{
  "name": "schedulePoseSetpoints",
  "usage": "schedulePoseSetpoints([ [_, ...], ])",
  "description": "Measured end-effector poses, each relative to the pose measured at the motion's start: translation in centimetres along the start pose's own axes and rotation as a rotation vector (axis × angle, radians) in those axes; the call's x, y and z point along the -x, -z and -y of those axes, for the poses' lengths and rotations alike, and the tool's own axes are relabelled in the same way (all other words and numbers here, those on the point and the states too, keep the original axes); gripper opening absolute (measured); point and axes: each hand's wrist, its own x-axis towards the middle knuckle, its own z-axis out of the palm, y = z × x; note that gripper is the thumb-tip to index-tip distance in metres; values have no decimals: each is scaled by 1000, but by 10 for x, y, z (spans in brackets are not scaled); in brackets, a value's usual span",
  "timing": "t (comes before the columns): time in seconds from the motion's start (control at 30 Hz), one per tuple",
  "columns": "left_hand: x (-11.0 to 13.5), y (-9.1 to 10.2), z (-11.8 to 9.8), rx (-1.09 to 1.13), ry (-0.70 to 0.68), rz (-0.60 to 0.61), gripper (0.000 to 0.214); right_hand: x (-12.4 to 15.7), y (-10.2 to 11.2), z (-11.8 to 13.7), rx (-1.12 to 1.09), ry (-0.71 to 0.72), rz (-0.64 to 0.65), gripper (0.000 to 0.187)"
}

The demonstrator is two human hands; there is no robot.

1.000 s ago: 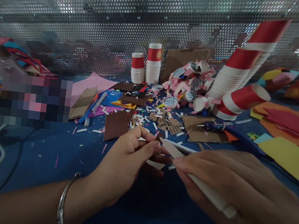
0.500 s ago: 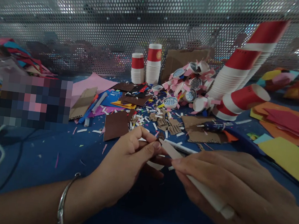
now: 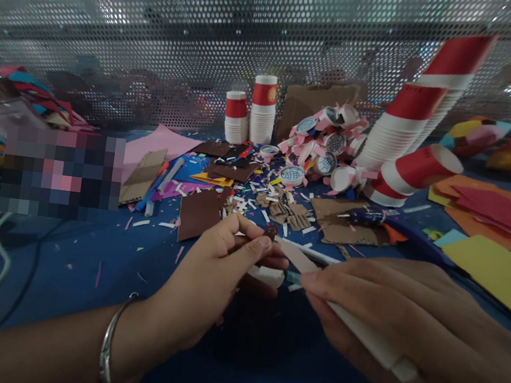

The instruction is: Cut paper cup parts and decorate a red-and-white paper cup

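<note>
As left hand (image 3: 212, 273) pinches scrap (image 3: 270, 232), right hand (image 3: 407, 322) grips white tool (image 3: 367, 341).

Two bare hands and one thin bangle.

Left hand (image 3: 208, 273) bare, with a bare forearm (image 3: 32, 344) behind it. Around the left wrist, a thin round bangle (image 3: 108, 347), smooth and plain, silver-looking and a little shiny; maybe metal, hard to tell in the dim light. Short, plain nail on the left thumb. Right hand (image 3: 407, 322) bare too, seen big and close, bare all the way to the edge of the view, with long fingers and short nails.
</note>
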Motion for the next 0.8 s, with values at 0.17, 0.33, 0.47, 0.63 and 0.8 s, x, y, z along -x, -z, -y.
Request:
schedulePoseSetpoints([
  [0.17,-3,3,1,25,-78,-55,16,-18,2,-3,5,41,-58,19],
  [0.33,-9,8,-2,61,-122,-92,14,-26,3,-11,3,15,-12,17],
  [0.47,-16,15,-1,76,-221,-138,15,-23,-1,-19,20,-30,48,18],
  [0.63,-20,20,-2,114,-267,-121,14,-22,-3,-31,-77,-105,168,22],
  [0.8,-23,24,-3,46,-258,-92,14,-24,2,-38,-223,-298,190,15],
])
